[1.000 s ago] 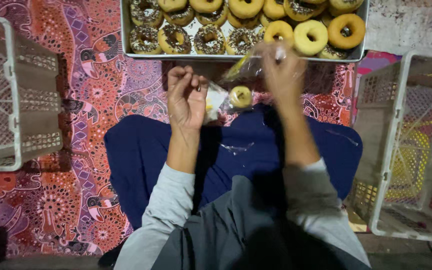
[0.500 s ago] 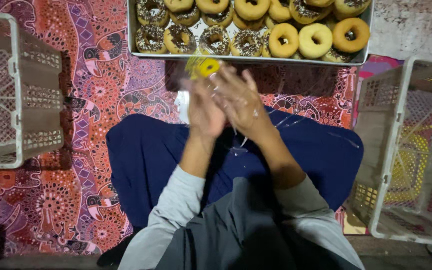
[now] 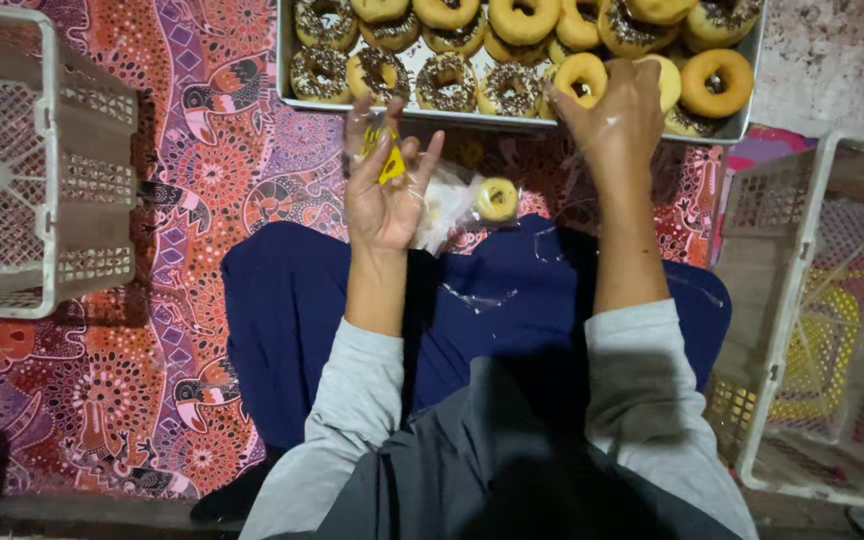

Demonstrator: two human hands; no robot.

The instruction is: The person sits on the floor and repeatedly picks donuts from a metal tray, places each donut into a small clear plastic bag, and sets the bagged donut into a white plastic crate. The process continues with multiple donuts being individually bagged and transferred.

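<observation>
Hands: left [image 3: 384,195] holds bag [image 3: 384,150]; right [image 3: 612,120] grips doughnut [image 3: 580,78].

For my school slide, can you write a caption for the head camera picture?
Left hand holds a clear bag; right hand grips a doughnut on the tray.

One head camera looks straight down from close above (the only view) over the lap, with the doughnut tray [image 3: 292,60] along the top edge

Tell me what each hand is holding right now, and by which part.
Left hand holds a clear plastic bag by its top edge. Right hand grips a plain doughnut by its rim, on the tray.
</observation>
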